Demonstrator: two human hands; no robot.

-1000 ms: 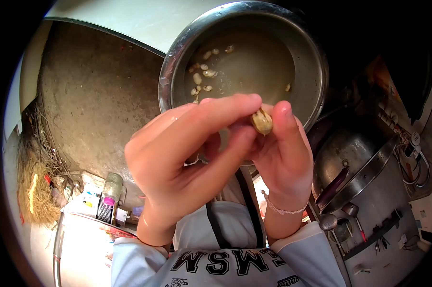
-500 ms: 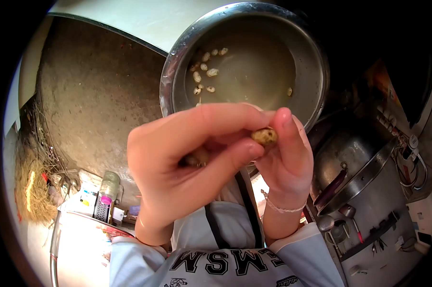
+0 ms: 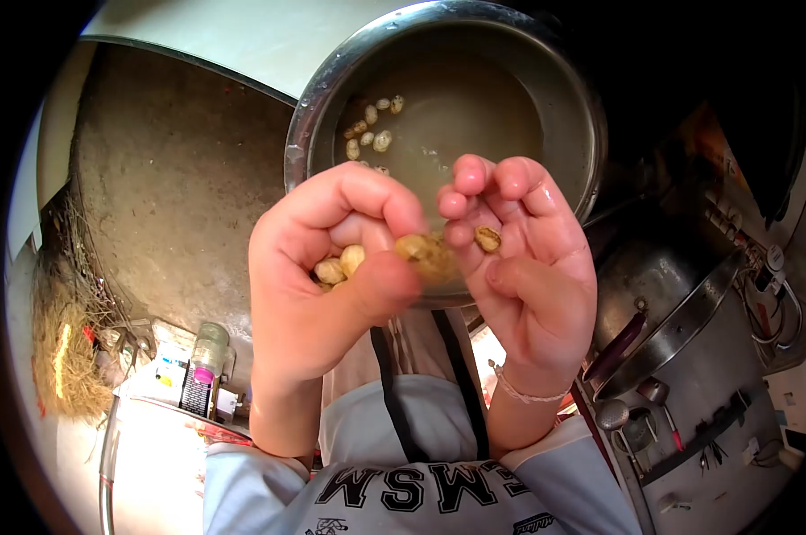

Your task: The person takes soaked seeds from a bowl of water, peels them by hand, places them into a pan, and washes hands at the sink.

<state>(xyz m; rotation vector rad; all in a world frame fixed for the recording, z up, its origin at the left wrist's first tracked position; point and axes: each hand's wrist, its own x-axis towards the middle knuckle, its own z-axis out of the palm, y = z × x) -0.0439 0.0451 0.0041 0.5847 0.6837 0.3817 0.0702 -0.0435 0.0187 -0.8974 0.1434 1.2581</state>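
Note:
My left hand is closed with several pale unshelled peanuts tucked in its curled fingers. Between its thumb and forefinger it pinches another peanut, yellowish and blurred by motion. Beside it, my right hand is turned palm up, its fingers loosely curled around a small brown-spotted peanut. Both hands are over the near edge of a steel basin. Cloudy water fills the basin, and several peanuts float along its left side.
To the right, a large metal wok stands near hanging ladles. A clear jar with a pink part is at lower left, near a straw broom. A white surface lies beyond the basin.
My hands have moved apart. The right fingers have opened out from the pinched peanut, showing a peanut in that hand. The left hand has turned, showing more peanuts.

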